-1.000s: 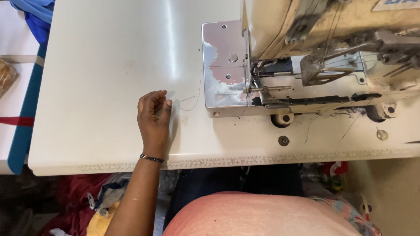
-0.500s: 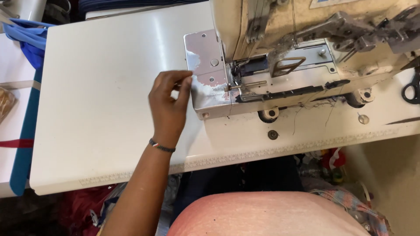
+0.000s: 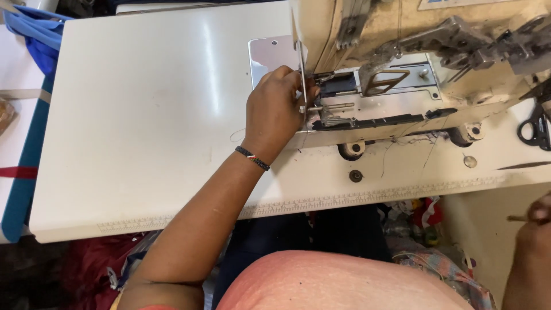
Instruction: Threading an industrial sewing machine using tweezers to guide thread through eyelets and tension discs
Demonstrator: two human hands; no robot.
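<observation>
Your sewing machine point(image 3: 402, 74) stands on the table point(image 3: 143, 115) toward its far right, and your left hand point(image 3: 275, 112) rests on the table against the machine's left end, at the needle area. Scissors point(image 3: 536, 123) lie on the table right of the machine. Your right hand point(image 3: 534, 227) sits low at the right edge, off the table's front, and a folded cloth point(image 3: 34, 34) lies beyond the table's far left corner.

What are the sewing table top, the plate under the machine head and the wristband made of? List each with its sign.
Table top: likely laminate or painted board; smooth, white, glossy glare.
Plate: metal, polished; silvery and mirror-like, with screw holes.
Wristband on the left hand: seemingly small beads or woven cord; dark with light flecks, too small to be sure.
</observation>
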